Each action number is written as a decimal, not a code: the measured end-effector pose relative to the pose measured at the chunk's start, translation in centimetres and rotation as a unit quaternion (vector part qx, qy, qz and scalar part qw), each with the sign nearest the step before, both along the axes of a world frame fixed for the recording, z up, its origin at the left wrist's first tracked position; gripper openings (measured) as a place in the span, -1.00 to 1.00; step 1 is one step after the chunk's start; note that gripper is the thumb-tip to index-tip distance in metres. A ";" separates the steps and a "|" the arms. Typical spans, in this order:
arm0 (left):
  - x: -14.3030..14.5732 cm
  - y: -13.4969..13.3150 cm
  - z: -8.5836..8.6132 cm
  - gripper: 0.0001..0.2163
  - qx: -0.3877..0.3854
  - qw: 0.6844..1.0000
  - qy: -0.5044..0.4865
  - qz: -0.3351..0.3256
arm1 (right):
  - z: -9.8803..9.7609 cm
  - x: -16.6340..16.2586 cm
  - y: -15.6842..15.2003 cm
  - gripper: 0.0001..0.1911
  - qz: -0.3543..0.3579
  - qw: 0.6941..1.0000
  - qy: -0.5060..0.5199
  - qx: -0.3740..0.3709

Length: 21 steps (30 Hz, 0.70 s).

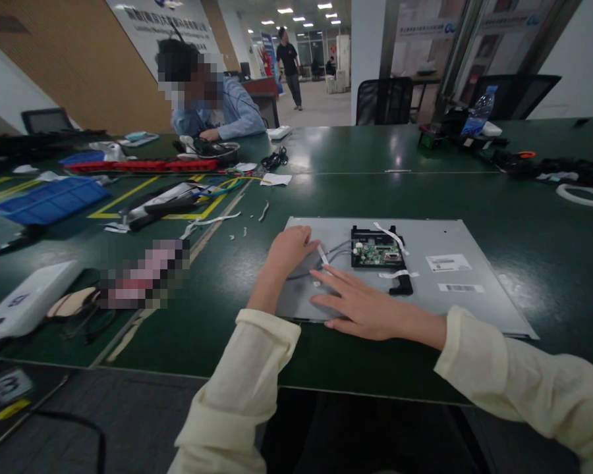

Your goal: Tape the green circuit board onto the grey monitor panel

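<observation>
A flat grey metal panel [474, 296] lies on the dark green bench [375, 191], just before the person. Left of the panel's middle sits a small green circuit board in a black frame [378, 253], with two white printed labels [448, 263] to its right. Thin grey cables [337, 249] run left from the board to the left hand [289, 250], which rests on the panel. The right hand [360, 306] lies flat just before the cables. Far left on the bench sits a blue plastic tray [49, 201], a long red strip [138, 166] behind it. A clear plastic water bottle [479, 112] stands far right.
</observation>
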<state>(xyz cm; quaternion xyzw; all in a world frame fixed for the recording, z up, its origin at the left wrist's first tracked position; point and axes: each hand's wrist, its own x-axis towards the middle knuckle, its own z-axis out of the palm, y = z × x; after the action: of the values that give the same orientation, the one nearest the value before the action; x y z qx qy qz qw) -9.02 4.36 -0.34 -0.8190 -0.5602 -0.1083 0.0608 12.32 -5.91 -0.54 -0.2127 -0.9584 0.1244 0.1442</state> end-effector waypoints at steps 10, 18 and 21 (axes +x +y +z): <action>1.7 -0.8 0.8 -0.64 0.074 0.996 -0.034 0.030 | -2.7 3.6 7.6 -0.52 -0.235 0.972 0.007 0.013; 1.7 -1.1 0.4 -0.55 0.039 0.997 -0.058 0.030 | -4.4 9.3 12.0 -0.49 -0.406 0.913 -0.028 0.020; 1.6 -1.2 0.3 -0.54 0.021 0.998 -0.061 0.024 | -4.8 11.6 13.1 -0.46 -0.459 0.888 -0.037 0.012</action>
<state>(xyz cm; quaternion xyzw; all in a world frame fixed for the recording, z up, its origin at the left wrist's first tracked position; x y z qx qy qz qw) -7.37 3.20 -0.01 -0.7955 -0.5803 -0.1684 0.0462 23.87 7.16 -5.36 -0.6312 -0.7602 0.0245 0.1520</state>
